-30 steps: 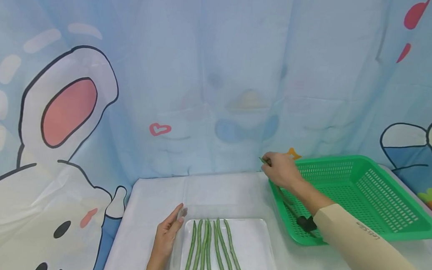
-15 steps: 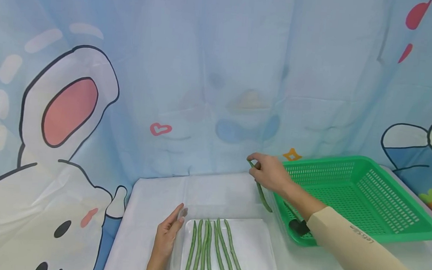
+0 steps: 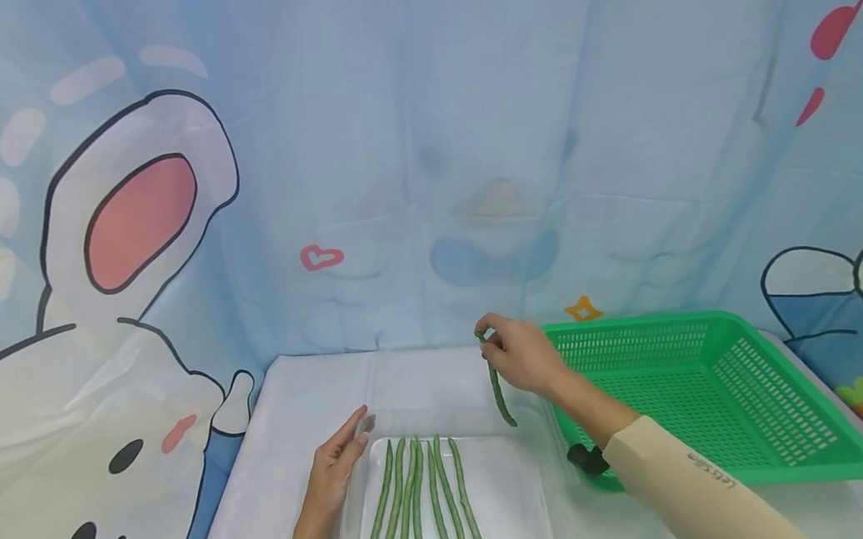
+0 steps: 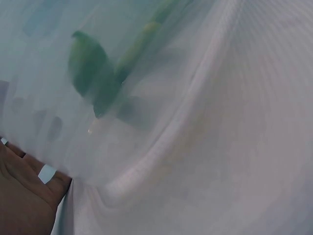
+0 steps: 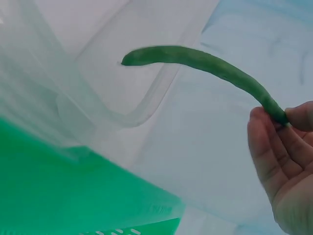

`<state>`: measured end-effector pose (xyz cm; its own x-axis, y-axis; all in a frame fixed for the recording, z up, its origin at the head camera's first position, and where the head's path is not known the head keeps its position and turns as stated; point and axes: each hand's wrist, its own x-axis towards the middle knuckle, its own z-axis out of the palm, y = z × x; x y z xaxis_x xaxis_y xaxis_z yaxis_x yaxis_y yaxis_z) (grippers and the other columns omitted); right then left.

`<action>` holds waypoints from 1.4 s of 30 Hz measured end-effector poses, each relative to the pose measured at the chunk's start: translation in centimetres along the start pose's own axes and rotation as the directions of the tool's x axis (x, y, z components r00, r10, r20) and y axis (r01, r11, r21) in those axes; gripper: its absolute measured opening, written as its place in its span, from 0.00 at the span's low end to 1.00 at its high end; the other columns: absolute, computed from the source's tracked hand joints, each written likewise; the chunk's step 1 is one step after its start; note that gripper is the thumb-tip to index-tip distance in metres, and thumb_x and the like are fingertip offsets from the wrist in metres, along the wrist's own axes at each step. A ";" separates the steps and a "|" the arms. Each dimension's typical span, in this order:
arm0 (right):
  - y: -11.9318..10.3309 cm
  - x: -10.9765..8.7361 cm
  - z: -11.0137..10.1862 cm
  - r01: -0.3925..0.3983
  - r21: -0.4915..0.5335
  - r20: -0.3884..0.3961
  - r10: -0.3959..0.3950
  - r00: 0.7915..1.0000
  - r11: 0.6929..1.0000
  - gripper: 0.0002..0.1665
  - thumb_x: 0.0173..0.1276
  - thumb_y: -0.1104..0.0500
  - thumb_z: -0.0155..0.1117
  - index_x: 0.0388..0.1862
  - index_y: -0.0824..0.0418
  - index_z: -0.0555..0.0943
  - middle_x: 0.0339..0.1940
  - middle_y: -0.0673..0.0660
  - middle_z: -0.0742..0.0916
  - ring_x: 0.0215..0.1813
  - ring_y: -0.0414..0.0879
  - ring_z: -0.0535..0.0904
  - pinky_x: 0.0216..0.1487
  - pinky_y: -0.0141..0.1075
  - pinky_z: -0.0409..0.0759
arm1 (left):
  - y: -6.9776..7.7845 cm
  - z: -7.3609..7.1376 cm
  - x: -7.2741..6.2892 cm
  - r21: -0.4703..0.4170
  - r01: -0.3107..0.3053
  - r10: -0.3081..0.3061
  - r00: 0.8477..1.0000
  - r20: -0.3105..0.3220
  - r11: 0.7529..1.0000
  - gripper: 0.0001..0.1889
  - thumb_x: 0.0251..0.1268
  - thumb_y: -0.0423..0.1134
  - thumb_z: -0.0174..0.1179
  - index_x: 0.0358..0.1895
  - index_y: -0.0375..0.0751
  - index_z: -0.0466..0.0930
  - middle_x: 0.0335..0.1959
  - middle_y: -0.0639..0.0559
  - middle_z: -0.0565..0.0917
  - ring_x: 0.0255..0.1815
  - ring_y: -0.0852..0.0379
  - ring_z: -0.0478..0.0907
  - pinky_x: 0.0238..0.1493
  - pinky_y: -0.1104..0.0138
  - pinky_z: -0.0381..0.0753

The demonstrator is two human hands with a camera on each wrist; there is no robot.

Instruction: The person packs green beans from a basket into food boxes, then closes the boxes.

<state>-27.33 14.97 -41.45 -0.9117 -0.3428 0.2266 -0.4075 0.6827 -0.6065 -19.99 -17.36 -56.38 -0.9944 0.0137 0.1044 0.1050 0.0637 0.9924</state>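
My right hand (image 3: 519,355) pinches one end of a green bean (image 3: 499,395) between thumb and fingers, above the back right of a clear plastic container (image 3: 563,512). In the right wrist view the curved bean (image 5: 195,58) points away from the fingertips of that hand (image 5: 293,161). Several green beans (image 3: 416,494) lie side by side, lengthwise, in the container's left half. My left hand (image 3: 331,467) grips the container's left wall near its back corner. Only part of the left hand (image 4: 29,191) shows in the left wrist view.
A green perforated basket (image 3: 739,391) stands right of the container, partly behind the right forearm. A black device (image 3: 587,460) hangs under the right wrist. Behind the white-covered table (image 3: 319,378) rises a blue printed curtain (image 3: 425,152).
My right hand has brought the bean from over the green basket leftward and slightly down toward the container. My left hand and the beans in the container stay put.
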 end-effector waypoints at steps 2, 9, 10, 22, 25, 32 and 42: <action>-0.2 0.0 0.1 0.011 0.022 0.015 -0.012 1.000 1.000 0.13 0.78 0.64 0.59 0.58 0.61 0.81 0.42 0.62 0.92 0.19 0.40 0.73 0.26 0.36 0.72 | 0.0 0.0 0.0 0.004 -0.001 0.001 1.000 -0.003 1.000 0.26 0.81 0.39 0.56 0.77 0.38 0.69 0.74 0.42 0.75 0.78 0.49 0.67 0.68 0.83 0.64; -0.6 0.0 0.3 0.067 0.061 0.059 -0.070 0.996 0.996 0.11 0.78 0.66 0.60 0.56 0.62 0.81 0.42 0.59 0.90 0.27 0.39 0.82 0.29 0.36 0.80 | 0.1 0.0 0.1 0.011 0.005 -0.005 1.000 -0.009 1.000 0.26 0.81 0.41 0.56 0.77 0.40 0.70 0.74 0.43 0.75 0.78 0.49 0.69 0.68 0.83 0.64; -0.7 0.0 0.4 0.074 0.057 0.056 -0.077 0.995 0.996 0.11 0.77 0.66 0.60 0.55 0.62 0.81 0.42 0.59 0.89 0.26 0.39 0.83 0.28 0.36 0.80 | 0.1 0.0 0.1 0.012 0.006 -0.006 1.000 -0.009 1.000 0.26 0.81 0.41 0.57 0.77 0.40 0.70 0.74 0.43 0.75 0.78 0.49 0.69 0.68 0.83 0.64; -0.8 -0.1 0.7 0.095 -0.055 0.044 -0.092 0.995 0.994 0.10 0.71 0.66 0.68 0.49 0.58 0.86 0.39 0.55 0.91 0.38 0.44 0.87 0.37 0.39 0.83 | 0.1 0.0 0.1 0.011 0.010 -0.009 1.000 -0.011 1.000 0.26 0.81 0.40 0.56 0.77 0.39 0.70 0.74 0.44 0.76 0.78 0.50 0.68 0.68 0.83 0.64; -0.8 -0.1 0.9 0.075 -0.061 0.059 -0.071 0.996 0.995 0.09 0.69 0.65 0.69 0.47 0.57 0.86 0.37 0.53 0.91 0.38 0.44 0.86 0.38 0.39 0.83 | 0.1 0.0 0.1 0.007 0.007 -0.007 1.000 -0.009 1.000 0.26 0.81 0.40 0.56 0.77 0.39 0.70 0.73 0.43 0.76 0.78 0.49 0.68 0.68 0.83 0.64; -0.9 -0.2 1.2 0.066 -0.032 0.129 -0.061 0.990 0.997 0.09 0.69 0.66 0.68 0.45 0.56 0.86 0.35 0.51 0.90 0.33 0.38 0.83 0.36 0.36 0.81 | 0.0 0.0 0.0 0.025 0.009 -0.009 1.000 -0.006 1.000 0.26 0.81 0.41 0.56 0.77 0.41 0.70 0.74 0.43 0.75 0.79 0.49 0.67 0.67 0.83 0.64; -0.9 -0.7 2.4 0.059 0.021 0.294 -0.063 0.954 0.998 0.04 0.70 0.68 0.68 0.41 0.61 0.83 0.26 0.51 0.86 0.25 0.38 0.79 0.34 0.35 0.80 | 0.0 0.0 0.0 0.025 0.014 -0.014 1.000 -0.006 1.000 0.26 0.81 0.42 0.56 0.77 0.41 0.70 0.74 0.43 0.75 0.79 0.49 0.67 0.67 0.84 0.63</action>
<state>-26.22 13.05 -42.89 -0.8282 -0.5596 0.0306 -0.4597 0.6472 -0.6081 -19.95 -17.41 -56.39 -0.9958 0.0066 0.0908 0.0911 0.0892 0.9918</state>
